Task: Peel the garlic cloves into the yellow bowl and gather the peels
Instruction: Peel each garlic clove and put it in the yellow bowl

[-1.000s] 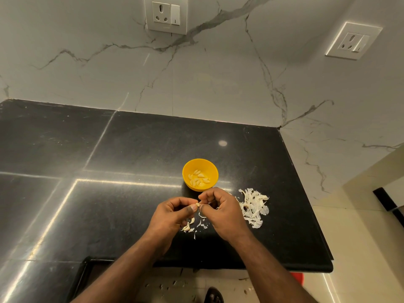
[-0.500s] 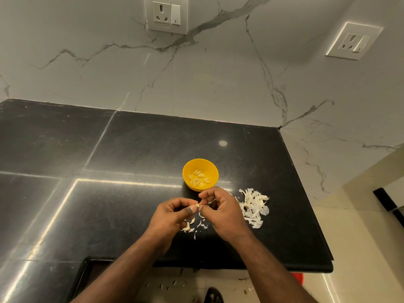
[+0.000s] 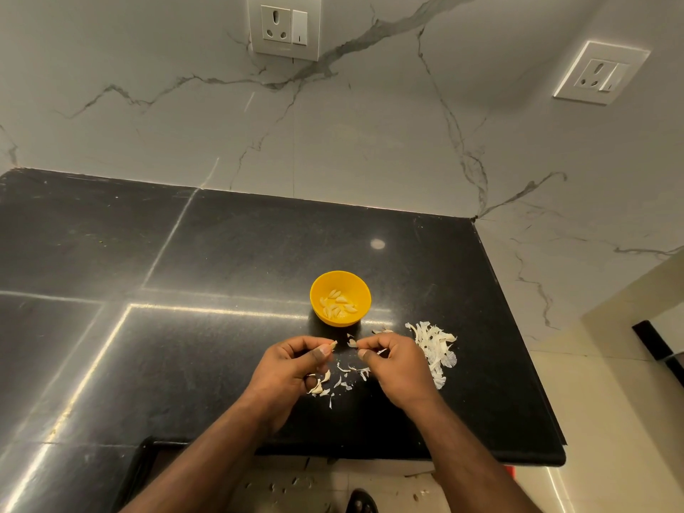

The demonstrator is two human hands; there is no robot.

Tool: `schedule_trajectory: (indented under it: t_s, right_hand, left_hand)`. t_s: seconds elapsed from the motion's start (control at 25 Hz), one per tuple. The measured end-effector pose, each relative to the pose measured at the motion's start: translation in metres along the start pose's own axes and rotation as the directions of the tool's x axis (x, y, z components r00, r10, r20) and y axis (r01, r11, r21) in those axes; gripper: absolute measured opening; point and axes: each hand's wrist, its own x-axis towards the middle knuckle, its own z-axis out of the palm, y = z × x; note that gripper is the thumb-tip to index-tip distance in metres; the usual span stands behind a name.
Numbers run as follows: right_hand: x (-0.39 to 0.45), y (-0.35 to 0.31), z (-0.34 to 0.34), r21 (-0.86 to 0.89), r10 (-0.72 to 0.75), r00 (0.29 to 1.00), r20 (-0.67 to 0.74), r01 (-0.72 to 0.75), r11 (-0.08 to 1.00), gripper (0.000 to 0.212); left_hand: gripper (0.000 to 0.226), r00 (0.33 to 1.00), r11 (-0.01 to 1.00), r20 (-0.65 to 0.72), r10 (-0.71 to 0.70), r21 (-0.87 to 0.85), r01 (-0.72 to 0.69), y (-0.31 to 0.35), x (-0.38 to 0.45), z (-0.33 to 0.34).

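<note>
black counter (image 3: 229, 253) bears yellow bowl (image 3: 317, 290), garlic peels (image 3: 436, 346).

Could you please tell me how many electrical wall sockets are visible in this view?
2. One wall socket sits on the marble wall straight behind the counter, top centre. The second socket is on the adjoining wall, upper right. None appears hidden.

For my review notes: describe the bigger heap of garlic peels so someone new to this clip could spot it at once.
Start at the black countertop and find the yellow bowl near its right end. Just right of it and nearer the person, beside the right hand, lies the peel pile. Unlike the few scattered peels between the hands, it is one dense white heap of papery skins.
</note>
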Motion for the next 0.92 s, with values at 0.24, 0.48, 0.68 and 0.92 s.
schedule_trajectory:
  t_s: [0.24,0.48,0.68,0.92]
  right_hand:
    - [-0.005,-0.015,0.001,0.165,-0.147,0.988,0.051,0.137,0.977,0.021]
    - [-0.007,-0.022,0.009,0.146,-0.2,0.978,0.058,0.19,0.971,0.012]
    - [-0.007,-0.023,0.01,0.178,-0.184,0.981,0.065,0.17,0.969,0.008]
    - [-0.006,-0.022,0.011,0.289,-0.107,0.982,0.158,0.058,0.956,0.009]
  left_hand:
    - [0.011,0.999,0.999,-0.03,-0.028,0.043,0.029,-0.002,0.004,0.0]
    - [0.013,1.0,0.995,-0.027,-0.005,0.099,0.008,0.004,-0.002,0.001]
    - [0.017,0.999,0.997,-0.013,0.046,0.067,-0.045,0.004,-0.006,0.0]
    - [0.012,0.995,0.992,-0.031,0.1,0.081,-0.097,0.003,-0.004,-0.001]
